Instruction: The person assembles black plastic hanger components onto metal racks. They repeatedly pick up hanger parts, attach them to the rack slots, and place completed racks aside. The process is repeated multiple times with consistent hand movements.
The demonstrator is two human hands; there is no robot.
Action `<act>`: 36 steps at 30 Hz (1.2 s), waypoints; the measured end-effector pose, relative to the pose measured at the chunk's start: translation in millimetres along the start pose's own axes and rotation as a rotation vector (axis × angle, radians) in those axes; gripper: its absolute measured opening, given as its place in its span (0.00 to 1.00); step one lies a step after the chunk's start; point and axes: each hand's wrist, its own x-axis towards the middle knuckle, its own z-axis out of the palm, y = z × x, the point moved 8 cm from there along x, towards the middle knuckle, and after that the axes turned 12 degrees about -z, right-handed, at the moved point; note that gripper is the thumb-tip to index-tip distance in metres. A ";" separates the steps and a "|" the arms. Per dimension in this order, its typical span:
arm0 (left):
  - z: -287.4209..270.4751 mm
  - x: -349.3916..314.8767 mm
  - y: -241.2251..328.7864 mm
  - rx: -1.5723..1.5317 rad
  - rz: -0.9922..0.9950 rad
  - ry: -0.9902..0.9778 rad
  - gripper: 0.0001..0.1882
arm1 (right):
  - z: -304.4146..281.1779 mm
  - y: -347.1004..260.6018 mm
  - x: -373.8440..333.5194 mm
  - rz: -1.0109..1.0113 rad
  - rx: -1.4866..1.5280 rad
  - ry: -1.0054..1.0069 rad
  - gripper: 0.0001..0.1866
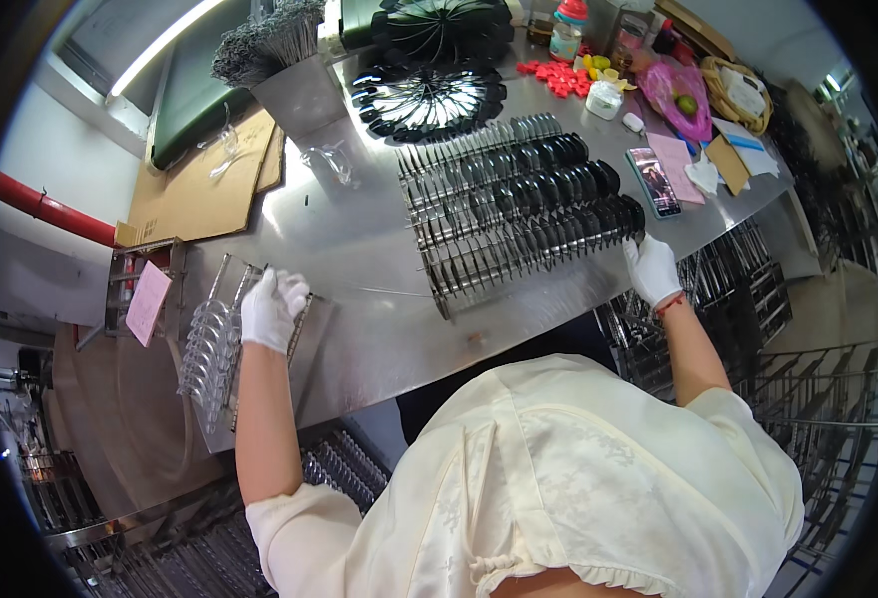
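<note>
My left hand (274,309), in a white glove, is over a small metal rack (221,269) at the table's left edge. Its fingers are curled, and what they hold, if anything, is hidden. Clear curved pieces (209,344) hang in a row on that rack. At the other side my right hand (651,271), also gloved, closes its fingertips on the near right corner of a large wire rack (444,299). Rows of dark, glossy, lens-like pieces (528,194) stand upright in this rack.
Round fans of dark pieces (429,100) lie behind the large rack. A metal box of thin wires (304,95) and cardboard (199,179) are at the back left. A phone (653,182), a pink bag (676,95) and red pieces (555,77) lie at the right. More racks (738,279) stand below the table.
</note>
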 end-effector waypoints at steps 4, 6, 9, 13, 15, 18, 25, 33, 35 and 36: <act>-0.2 -39.1 -35.9 -0.103 -0.029 -0.027 0.16 | -7.8 -10.2 6.8 0.030 -0.009 -0.039 0.16; 11.2 -58.1 -47.4 -0.131 0.037 -0.004 0.16 | -11.9 -13.0 10.5 0.034 0.012 -0.029 0.17; 43.9 -68.6 -53.7 -0.167 -0.045 -0.156 0.16 | -17.9 -29.3 13.5 -0.021 -0.010 -0.034 0.16; 116.1 -69.6 -71.5 -0.146 0.038 -0.282 0.15 | -12.3 -55.1 12.8 -0.105 -0.015 -0.080 0.16; 127.5 -55.8 -77.1 -0.102 0.054 -0.354 0.16 | -11.4 -66.4 12.8 -0.106 0.015 -0.081 0.16; 140.9 -52.6 -85.2 -0.039 0.009 -0.271 0.21 | -3.9 -67.5 12.3 -0.106 0.002 -0.108 0.17; 70.1 -38.9 -54.6 -0.191 0.275 0.075 0.09 | 10.9 -62.8 5.3 -0.049 0.044 -0.089 0.18; 116.3 -79.9 -85.4 0.589 0.711 0.158 0.18 | 39.6 -58.4 -1.3 -0.032 0.095 -0.252 0.19; 100.1 -69.6 -96.0 0.628 0.728 0.218 0.15 | 50.8 -63.6 1.9 -0.097 0.051 -0.398 0.18; 90.2 -53.0 -112.0 0.410 0.464 0.212 0.15 | 60.7 -65.2 1.6 -0.136 -0.008 -0.499 0.18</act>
